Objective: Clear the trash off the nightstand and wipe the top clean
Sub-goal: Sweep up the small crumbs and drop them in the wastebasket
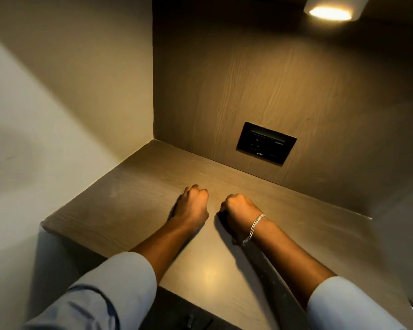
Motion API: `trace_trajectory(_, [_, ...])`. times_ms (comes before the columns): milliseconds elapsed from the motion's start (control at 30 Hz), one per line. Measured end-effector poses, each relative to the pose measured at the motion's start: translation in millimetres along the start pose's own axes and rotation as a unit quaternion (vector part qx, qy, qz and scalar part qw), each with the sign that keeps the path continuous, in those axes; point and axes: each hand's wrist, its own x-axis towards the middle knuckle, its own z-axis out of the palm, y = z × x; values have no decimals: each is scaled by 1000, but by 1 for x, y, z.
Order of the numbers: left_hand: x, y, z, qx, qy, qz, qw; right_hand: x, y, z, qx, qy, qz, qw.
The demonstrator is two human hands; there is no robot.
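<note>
No trash shows on the nightstand [138, 206], so clearing looks done, while the left hand [192, 206] and right hand [238, 210] rest on its bare top as curled fists holding no visible cloth, so wiping seems finished or unstarted.

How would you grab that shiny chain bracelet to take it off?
Pinch the bracelet where the chain lies across the back of the wrist, coming from above with the left hand. That stretch faces up in plain view, while the rest wraps under the wrist toward the nightstand top, out of sight. No clasp shows.
</note>
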Motion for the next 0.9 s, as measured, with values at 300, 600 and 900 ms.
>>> trace_trajectory(300, [-120, 16, -38, -339, -25, -103, 935, -110, -45, -10, 237, 104, 155, 953])
trace_trajectory(600, [-298, 20, 16, -464, -168, -106, 863, -302, -105, 94, 528, 204, 265, 781])
trace_trajectory(900, [-399, -15, 248, -308, -279, -198, 888, -362, -103, 373, 545, 8, 459, 702])
